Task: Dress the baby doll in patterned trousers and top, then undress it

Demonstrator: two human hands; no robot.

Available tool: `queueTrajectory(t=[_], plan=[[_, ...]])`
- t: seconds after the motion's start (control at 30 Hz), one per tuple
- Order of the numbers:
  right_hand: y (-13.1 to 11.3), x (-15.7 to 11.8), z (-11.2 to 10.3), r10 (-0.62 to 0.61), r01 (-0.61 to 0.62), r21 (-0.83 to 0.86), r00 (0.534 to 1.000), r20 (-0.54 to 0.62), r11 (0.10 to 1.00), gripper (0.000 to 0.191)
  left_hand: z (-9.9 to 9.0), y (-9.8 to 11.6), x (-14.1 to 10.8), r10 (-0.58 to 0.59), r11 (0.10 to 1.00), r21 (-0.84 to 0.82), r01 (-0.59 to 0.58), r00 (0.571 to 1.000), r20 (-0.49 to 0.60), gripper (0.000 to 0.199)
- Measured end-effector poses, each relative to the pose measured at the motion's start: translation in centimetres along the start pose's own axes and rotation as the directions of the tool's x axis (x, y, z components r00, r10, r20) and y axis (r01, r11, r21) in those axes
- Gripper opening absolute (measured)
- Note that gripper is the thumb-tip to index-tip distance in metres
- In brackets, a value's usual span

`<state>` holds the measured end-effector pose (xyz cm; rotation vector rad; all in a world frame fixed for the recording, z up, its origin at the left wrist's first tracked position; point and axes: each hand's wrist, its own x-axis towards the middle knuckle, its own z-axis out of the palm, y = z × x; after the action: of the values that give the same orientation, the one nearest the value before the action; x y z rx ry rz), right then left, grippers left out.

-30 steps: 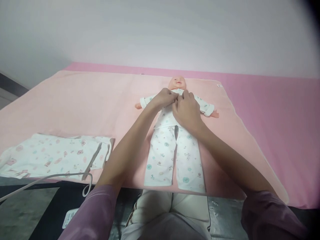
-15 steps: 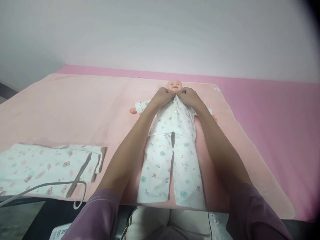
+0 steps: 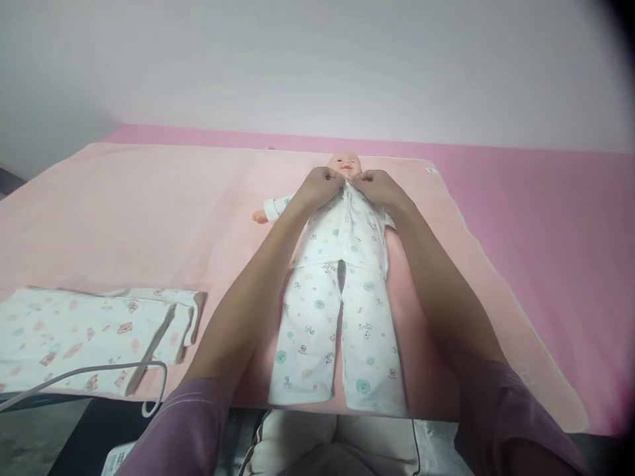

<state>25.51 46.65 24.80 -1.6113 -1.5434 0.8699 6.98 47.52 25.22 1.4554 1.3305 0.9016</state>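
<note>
A baby doll [image 3: 346, 160] lies face up on a pink blanket, its head away from me. It wears a white printed top [image 3: 342, 235] with a front opening, and matching split-crotch pants [image 3: 310, 337]. My left hand [image 3: 322, 185] pinches the top's collar on one side, just under the doll's chin. Close beside it, my right hand [image 3: 378, 187] pinches the collar's other side. Both hands are closed, with the fingertips almost meeting at the neckline. One doll hand [image 3: 260, 216] sticks out of a sleeve at the left; my right arm covers the other.
A folded white printed cloth [image 3: 89, 337] lies at the near left of the peach-pink blanket [image 3: 149, 218]. Across its corner runs a white cable [image 3: 109, 365]. Darker pink sheet [image 3: 546, 251] spreads at the right, and a pale wall [image 3: 317, 66] stands behind.
Both hands stay at the collar, with only slight shifts of the fingers. The whole view has moved a little; the doll's far hand is now hidden behind my right arm.
</note>
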Motion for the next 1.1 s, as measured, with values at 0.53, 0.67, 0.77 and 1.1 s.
queueTrajectory(t=[0.53,0.67,0.77,1.1], plan=[[-0.5,-1.0,1.5,-0.281,0.238,-0.338,0.956,-0.084,0.911,0.029,0.2,0.1,-0.2,0.181,0.971,0.154,-0.184,0.983,0.033,0.011],[-1.7,-2.6,1.2,-0.260,0.201,-0.350,0.957,-0.130,0.915,0.025,0.4,0.3,-1.3,0.197,0.956,0.224,-0.187,0.980,-0.022,0.014],[-2.6,-7.1,0.1,-0.352,0.289,-0.358,0.927,-0.126,0.888,0.020,-0.2,0.3,-4.7,0.195,0.939,0.299,-0.167,0.978,-0.069,0.025],[1.6,-18.8,1.1,-0.424,0.438,-0.431,0.896,0.136,0.788,0.018,-1.6,-3.6,-16.8,0.345,0.735,0.571,-0.366,0.926,0.151,0.037]])
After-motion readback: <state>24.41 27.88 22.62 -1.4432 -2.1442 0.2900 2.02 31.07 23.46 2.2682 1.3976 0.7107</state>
